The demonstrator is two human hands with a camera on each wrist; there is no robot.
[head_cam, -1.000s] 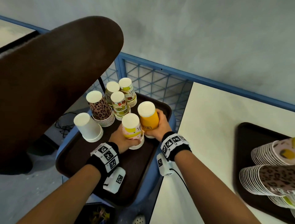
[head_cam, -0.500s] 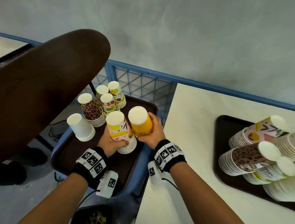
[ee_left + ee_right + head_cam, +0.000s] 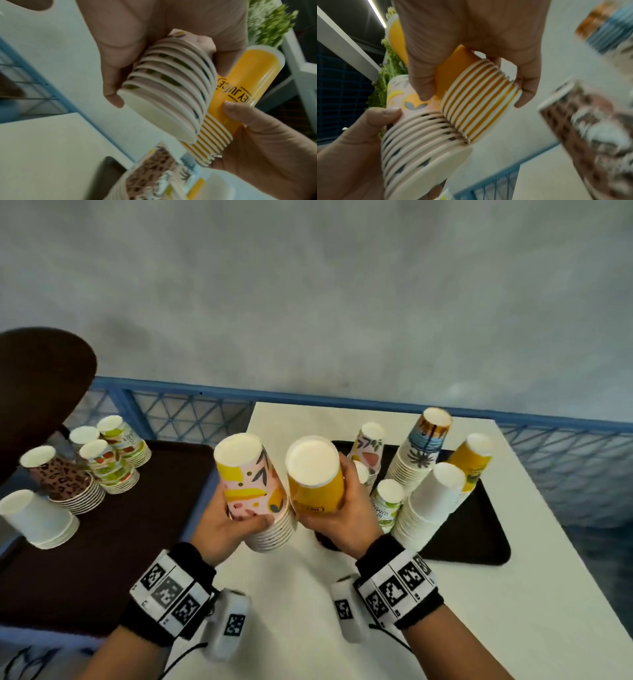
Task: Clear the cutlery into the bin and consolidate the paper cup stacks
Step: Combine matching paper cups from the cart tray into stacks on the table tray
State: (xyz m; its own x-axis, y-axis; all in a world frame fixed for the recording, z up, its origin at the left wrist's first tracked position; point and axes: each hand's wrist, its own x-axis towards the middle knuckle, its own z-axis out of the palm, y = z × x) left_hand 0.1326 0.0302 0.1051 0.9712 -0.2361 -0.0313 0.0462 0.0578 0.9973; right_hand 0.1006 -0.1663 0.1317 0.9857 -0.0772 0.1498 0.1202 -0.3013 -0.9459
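My left hand (image 3: pixel 233 525) grips an upside-down stack of pink and yellow patterned paper cups (image 3: pixel 255 491), held in the air over the white table (image 3: pixel 513 594). My right hand (image 3: pixel 346 508) grips an upside-down orange cup stack (image 3: pixel 317 479) right beside it; the two stacks touch at their rims (image 3: pixel 453 121). Both wrist views show fingers curled round the stacked rims (image 3: pixel 171 83). Behind them a dark tray (image 3: pixel 479 542) holds several upside-down cup stacks, among them a white one (image 3: pixel 431 501). No cutlery shows.
A second dark tray (image 3: pixel 102 559) on the left carries a leopard-print stack (image 3: pixel 65 479), a white stack (image 3: pixel 37 520) and fruit-print stacks (image 3: pixel 106 467). A brown rounded chair back (image 3: pixel 37 378) stands at far left. A blue mesh rail (image 3: pixel 191 412) runs along the grey wall.
Both hands lifted their cup stacks off the left tray and carried them rightward over the white table, toward the right tray. The view swung right with them.
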